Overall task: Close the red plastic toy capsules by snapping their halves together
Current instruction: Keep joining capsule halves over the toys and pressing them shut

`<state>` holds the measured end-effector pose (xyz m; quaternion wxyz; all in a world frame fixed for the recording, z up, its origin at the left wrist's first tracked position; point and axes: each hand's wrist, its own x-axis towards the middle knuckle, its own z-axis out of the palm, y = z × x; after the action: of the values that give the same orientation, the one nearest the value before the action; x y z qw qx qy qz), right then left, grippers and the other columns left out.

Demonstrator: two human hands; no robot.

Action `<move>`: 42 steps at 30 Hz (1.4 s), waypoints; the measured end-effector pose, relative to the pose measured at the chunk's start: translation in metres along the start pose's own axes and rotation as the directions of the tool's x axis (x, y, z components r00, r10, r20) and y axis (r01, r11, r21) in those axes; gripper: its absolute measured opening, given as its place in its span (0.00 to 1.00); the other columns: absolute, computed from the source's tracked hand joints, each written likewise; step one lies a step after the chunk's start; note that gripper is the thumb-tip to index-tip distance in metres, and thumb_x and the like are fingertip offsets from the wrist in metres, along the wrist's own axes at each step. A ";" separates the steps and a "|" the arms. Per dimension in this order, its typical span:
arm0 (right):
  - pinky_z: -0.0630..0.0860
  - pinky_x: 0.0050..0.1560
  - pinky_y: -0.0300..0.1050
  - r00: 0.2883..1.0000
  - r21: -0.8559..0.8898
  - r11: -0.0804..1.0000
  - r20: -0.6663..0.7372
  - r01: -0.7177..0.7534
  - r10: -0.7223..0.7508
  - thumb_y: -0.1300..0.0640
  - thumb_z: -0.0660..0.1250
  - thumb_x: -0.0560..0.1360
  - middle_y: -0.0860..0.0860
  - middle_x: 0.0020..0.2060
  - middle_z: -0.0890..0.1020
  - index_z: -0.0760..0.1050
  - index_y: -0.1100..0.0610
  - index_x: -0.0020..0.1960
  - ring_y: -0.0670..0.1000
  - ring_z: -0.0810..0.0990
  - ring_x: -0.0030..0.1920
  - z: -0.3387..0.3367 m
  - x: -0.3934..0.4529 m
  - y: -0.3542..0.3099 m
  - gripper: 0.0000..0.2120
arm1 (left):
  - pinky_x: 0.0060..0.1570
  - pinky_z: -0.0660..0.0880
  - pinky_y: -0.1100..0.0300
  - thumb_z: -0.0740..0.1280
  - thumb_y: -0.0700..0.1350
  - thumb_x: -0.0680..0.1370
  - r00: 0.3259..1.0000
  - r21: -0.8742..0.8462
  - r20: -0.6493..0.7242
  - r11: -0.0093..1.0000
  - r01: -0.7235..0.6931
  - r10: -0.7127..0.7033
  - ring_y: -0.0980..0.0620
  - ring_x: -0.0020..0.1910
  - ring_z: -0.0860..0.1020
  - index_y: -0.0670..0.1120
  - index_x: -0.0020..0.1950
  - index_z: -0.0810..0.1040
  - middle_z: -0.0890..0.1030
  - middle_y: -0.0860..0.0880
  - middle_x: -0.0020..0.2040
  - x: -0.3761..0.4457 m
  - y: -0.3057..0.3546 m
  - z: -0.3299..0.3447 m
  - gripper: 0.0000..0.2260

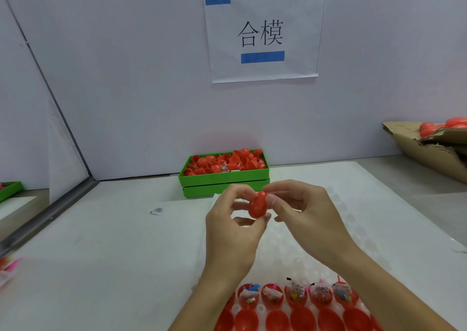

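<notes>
Bright, even, soft-shadowed light (edges bowed, blurred).

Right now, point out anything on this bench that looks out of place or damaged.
Two things stand out. A small white packet lies alone on the table, left of the hands, apart from the green tray. The cardboard box at far right has torn, crumpled flaps. Otherwise it looks orderly.

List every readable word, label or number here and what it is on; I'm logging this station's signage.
"合模": large black characters on the white paper sign on the wall, between two blue bars that carry no text.
Small white sachet on the table: dark print, too small to read.
Packets in the open capsule halves: print blurred, unreadable.
</notes>
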<state>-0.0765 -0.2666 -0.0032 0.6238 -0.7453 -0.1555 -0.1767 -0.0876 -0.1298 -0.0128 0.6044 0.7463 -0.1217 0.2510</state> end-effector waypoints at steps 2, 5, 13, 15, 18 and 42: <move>0.81 0.40 0.37 0.999 0.009 1.000 0.028 -0.023 0.023 0.62 0.73 0.74 0.44 0.41 0.87 0.83 0.49 0.49 0.44 0.85 0.43 0.000 0.000 0.000 0.08 | 0.37 0.79 0.67 0.79 0.36 0.69 0.997 0.091 -0.024 0.994 -0.067 0.070 0.59 0.48 0.79 0.58 0.47 0.76 0.80 0.57 0.45 -0.001 0.000 0.000 0.20; 0.81 0.40 0.37 0.997 0.041 0.997 0.055 -0.059 0.057 0.63 0.73 0.74 0.44 0.42 0.87 0.84 0.51 0.51 0.44 0.86 0.44 0.000 -0.001 0.001 0.09 | 0.36 0.77 0.68 0.79 0.36 0.69 0.988 0.183 -0.011 0.972 -0.149 0.153 0.59 0.48 0.78 0.58 0.50 0.76 0.79 0.56 0.47 0.000 0.000 0.000 0.21; 0.79 0.42 0.34 0.992 0.080 0.993 0.093 -0.089 0.081 0.61 0.73 0.74 0.43 0.41 0.87 0.84 0.49 0.50 0.43 0.86 0.44 0.001 -0.001 0.001 0.09 | 0.37 0.74 0.71 0.77 0.38 0.71 0.973 0.288 0.060 0.929 -0.231 0.223 0.57 0.48 0.77 0.53 0.61 0.80 0.76 0.56 0.49 0.001 -0.005 -0.001 0.20; 0.80 0.41 0.36 0.992 0.111 0.988 0.074 -0.107 0.099 0.60 0.71 0.76 0.44 0.41 0.87 0.83 0.49 0.51 0.44 0.86 0.44 0.001 -0.001 0.002 0.07 | 0.38 0.75 0.72 0.76 0.41 0.72 0.975 0.280 0.046 0.935 -0.220 0.216 0.58 0.49 0.77 0.54 0.60 0.81 0.77 0.58 0.49 0.001 -0.004 -0.001 0.18; 0.80 0.39 0.37 0.990 0.176 0.974 0.020 -0.143 0.141 0.58 0.68 0.78 0.47 0.42 0.87 0.82 0.53 0.54 0.46 0.86 0.43 -0.002 0.001 0.001 0.07 | 0.39 0.78 0.68 0.74 0.53 0.71 0.999 0.071 -0.044 0.997 -0.017 0.020 0.57 0.47 0.81 0.53 0.54 0.82 0.83 0.57 0.45 0.003 0.000 -0.002 0.13; 0.79 0.39 0.37 0.981 0.167 0.967 0.024 -0.192 0.191 0.60 0.65 0.80 0.48 0.41 0.86 0.82 0.50 0.53 0.47 0.86 0.42 -0.004 0.001 -0.001 0.09 | 0.35 0.76 0.67 0.72 0.43 0.76 0.957 -0.174 -0.114 0.954 0.244 -0.265 0.51 0.41 0.79 0.63 0.50 0.78 0.81 0.51 0.47 0.007 -0.004 -0.007 0.13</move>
<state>-0.0763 -0.2703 -0.0011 0.6980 -0.7022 -0.0995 -0.0991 -0.0811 -0.1211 -0.0110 0.6959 0.6865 -0.0023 0.2108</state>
